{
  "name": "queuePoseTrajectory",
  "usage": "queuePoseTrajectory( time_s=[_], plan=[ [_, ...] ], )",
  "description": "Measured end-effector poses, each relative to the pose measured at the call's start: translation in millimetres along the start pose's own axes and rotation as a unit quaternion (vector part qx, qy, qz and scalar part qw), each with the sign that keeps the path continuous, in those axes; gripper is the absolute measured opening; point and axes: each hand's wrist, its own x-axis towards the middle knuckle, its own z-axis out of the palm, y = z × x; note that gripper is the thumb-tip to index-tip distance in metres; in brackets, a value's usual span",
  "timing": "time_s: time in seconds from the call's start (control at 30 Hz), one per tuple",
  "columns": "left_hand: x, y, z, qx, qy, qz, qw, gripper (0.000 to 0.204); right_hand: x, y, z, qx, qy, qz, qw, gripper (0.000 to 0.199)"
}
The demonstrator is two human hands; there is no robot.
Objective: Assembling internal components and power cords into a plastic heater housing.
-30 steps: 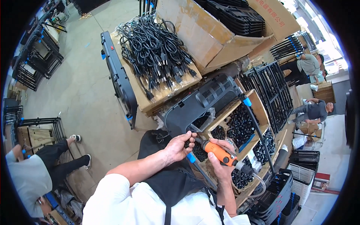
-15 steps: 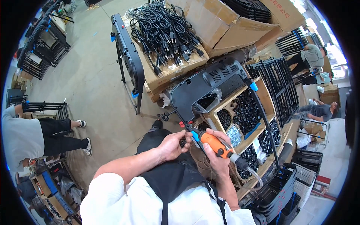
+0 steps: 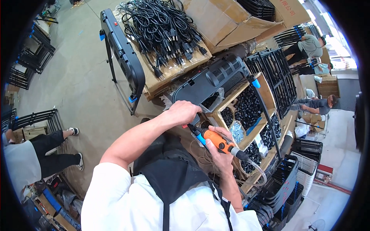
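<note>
Gripping an orange powered screwdriver (image 3: 216, 140) around its body, the right hand (image 3: 220, 153) held the tool slanted in the head view, its blue-collared tip aimed up and left toward the left hand (image 3: 184, 112) and a clear hose trailing from its rear end toward the lower right. That left hand was curled shut, knuckles up, pressing on the lower edge of a long black vented housing (image 3: 210, 79); whether it pinched anything small could not be told. The screwdriver tip lay just below the left hand's fingers, near the housing's edge. Just right of both hands stood a wooden compartment tray (image 3: 261, 84) filled with small black parts and a bag of silvery screws. Beyond the housing, a pile of black power cords (image 3: 163, 30) lay on flattened cardboard.
</note>
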Motion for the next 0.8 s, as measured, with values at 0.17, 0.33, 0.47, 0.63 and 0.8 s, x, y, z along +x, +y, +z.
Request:
queuePoseTrajectory(
  time_s=[0.17, 0.33, 0.47, 0.63, 0.8],
  plan=[
    [3.4, -11.9, 1.5, 0.096, -0.04, 0.047, 0.993, 0.03, 4.3, 0.7, 10.0, -0.041, -0.004, 0.007, 0.999, 0.048],
    [4.2, -13.3, -0.7, 0.076, -0.056, 0.029, 0.995, 0.031, 11.0, -7.1, 20.4, -0.129, -0.034, -0.003, 0.991, 0.048],
    [-3.7, -32.6, 6.4, -0.393, 0.011, -0.096, 0.915, 0.026, 18.2, -11.5, 24.1, -0.175, -0.063, -0.012, 0.983, 0.04],
    [-56.3, -35.9, 13.2, -0.741, 0.019, -0.147, 0.655, 0.026, 21.7, -10.1, 22.1, -0.17, -0.066, -0.016, 0.983, 0.039],
    [-84.1, -32.2, 49.9, -0.763, 0.014, -0.149, 0.629, 0.028, 23.6, -1.1, 18.2, -0.143, -0.08, -0.019, 0.986, 0.038]
  ],
)
